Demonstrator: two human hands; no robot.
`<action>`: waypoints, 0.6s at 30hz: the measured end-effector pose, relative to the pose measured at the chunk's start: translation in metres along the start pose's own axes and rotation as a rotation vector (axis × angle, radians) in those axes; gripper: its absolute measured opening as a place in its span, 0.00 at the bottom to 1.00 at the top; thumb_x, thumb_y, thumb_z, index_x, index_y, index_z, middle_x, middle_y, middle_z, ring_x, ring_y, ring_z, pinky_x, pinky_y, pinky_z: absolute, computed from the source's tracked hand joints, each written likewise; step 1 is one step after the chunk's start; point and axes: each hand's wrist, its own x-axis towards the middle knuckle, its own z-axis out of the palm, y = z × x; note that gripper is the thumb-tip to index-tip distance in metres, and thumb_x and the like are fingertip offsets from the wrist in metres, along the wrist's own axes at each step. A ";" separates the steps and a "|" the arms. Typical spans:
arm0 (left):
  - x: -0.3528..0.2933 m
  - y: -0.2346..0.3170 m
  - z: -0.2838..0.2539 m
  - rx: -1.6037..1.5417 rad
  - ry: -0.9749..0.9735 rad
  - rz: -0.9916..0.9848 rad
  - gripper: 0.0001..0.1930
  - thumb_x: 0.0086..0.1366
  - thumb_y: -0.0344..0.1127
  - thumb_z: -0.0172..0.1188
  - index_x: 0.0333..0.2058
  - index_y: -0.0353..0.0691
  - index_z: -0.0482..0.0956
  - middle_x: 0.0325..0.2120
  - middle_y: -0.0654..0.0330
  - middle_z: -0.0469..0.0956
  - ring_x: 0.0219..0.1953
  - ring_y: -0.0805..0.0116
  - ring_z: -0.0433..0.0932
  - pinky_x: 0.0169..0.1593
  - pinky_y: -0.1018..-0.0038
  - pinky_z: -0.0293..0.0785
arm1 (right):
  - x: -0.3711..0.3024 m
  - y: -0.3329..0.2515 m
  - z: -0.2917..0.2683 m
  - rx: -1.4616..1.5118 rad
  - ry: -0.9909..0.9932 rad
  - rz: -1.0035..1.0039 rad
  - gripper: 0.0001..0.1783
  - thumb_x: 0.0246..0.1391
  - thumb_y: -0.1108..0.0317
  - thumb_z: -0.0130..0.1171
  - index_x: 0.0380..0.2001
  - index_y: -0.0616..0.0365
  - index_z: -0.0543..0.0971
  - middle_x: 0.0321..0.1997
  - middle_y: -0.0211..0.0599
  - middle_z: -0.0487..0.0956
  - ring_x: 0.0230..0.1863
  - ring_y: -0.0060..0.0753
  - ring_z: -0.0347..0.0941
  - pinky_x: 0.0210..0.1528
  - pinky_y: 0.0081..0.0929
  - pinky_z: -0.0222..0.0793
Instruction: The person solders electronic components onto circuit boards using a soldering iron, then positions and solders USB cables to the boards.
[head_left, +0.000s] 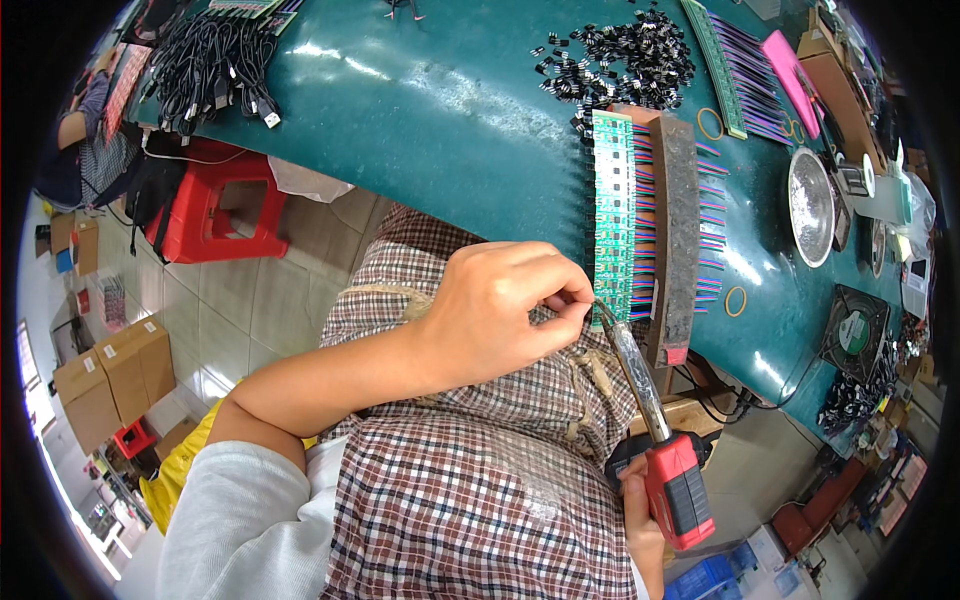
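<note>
A soldering iron (640,375) with a red and black handle is gripped in my right hand (642,522), its fingers closed around the handle's near end. The iron's bent tip touches or nearly touches the near end of a green circuit board panel (613,215). At that same corner my left hand (500,305) is closed in a pinch; whatever lies between its fingertips is too small to make out. Several small black parts line the panel's left edge. Coloured wires (711,215) run from its right side beneath a long dark bar (677,240) that rests across them.
Loose black components (635,60) are heaped beyond the panel. Black cables (215,75) hang over the table's left edge. Another wired board (715,65), a metal bowl (810,205) and a fan (855,332) occupy the right side. A red stool (220,210) stands left, below the table.
</note>
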 end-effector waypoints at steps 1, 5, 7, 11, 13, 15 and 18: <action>0.000 0.000 0.000 0.000 0.000 0.000 0.05 0.57 0.22 0.73 0.32 0.35 0.87 0.31 0.57 0.87 0.30 0.69 0.88 0.34 0.75 0.87 | 0.001 -0.001 0.000 0.000 -0.001 0.000 0.13 0.41 0.75 0.73 0.33 0.62 0.82 0.30 0.44 0.82 0.30 0.51 0.82 0.37 0.38 0.80; 0.001 0.000 0.000 0.002 -0.002 0.000 0.05 0.57 0.22 0.73 0.32 0.35 0.86 0.31 0.58 0.87 0.30 0.69 0.88 0.34 0.75 0.86 | 0.003 -0.006 -0.001 0.037 0.002 0.040 0.12 0.40 0.75 0.73 0.32 0.62 0.82 0.30 0.44 0.82 0.30 0.51 0.82 0.36 0.37 0.80; 0.001 0.000 0.000 -0.001 -0.001 0.003 0.05 0.57 0.22 0.73 0.32 0.35 0.86 0.31 0.58 0.87 0.30 0.69 0.88 0.34 0.76 0.86 | 0.003 -0.007 0.000 0.057 0.006 0.054 0.12 0.40 0.75 0.73 0.31 0.62 0.82 0.30 0.44 0.82 0.29 0.50 0.81 0.36 0.37 0.80; 0.000 0.000 0.001 0.000 0.006 0.002 0.05 0.57 0.22 0.73 0.32 0.35 0.86 0.31 0.58 0.87 0.30 0.69 0.88 0.34 0.76 0.86 | 0.004 -0.006 -0.002 0.052 0.024 0.012 0.11 0.43 0.75 0.73 0.31 0.63 0.82 0.29 0.45 0.82 0.28 0.49 0.81 0.34 0.36 0.78; 0.000 0.000 0.001 0.002 0.009 0.005 0.05 0.57 0.22 0.73 0.32 0.35 0.86 0.31 0.58 0.87 0.30 0.69 0.88 0.34 0.76 0.86 | 0.004 -0.006 -0.003 0.057 -0.011 0.000 0.11 0.43 0.74 0.73 0.32 0.63 0.82 0.29 0.45 0.82 0.28 0.49 0.81 0.33 0.36 0.78; 0.000 0.000 0.001 0.004 0.008 0.004 0.05 0.57 0.22 0.73 0.32 0.35 0.86 0.31 0.58 0.87 0.30 0.69 0.88 0.34 0.76 0.86 | 0.002 -0.006 -0.001 0.036 0.009 0.016 0.12 0.45 0.74 0.72 0.33 0.63 0.81 0.29 0.45 0.81 0.28 0.49 0.81 0.33 0.36 0.78; 0.000 0.000 0.001 0.008 0.003 0.001 0.05 0.57 0.22 0.73 0.32 0.35 0.86 0.31 0.58 0.87 0.30 0.69 0.88 0.34 0.76 0.86 | 0.001 -0.003 -0.003 0.008 -0.023 -0.010 0.13 0.45 0.74 0.72 0.34 0.63 0.81 0.29 0.45 0.81 0.28 0.49 0.81 0.33 0.36 0.78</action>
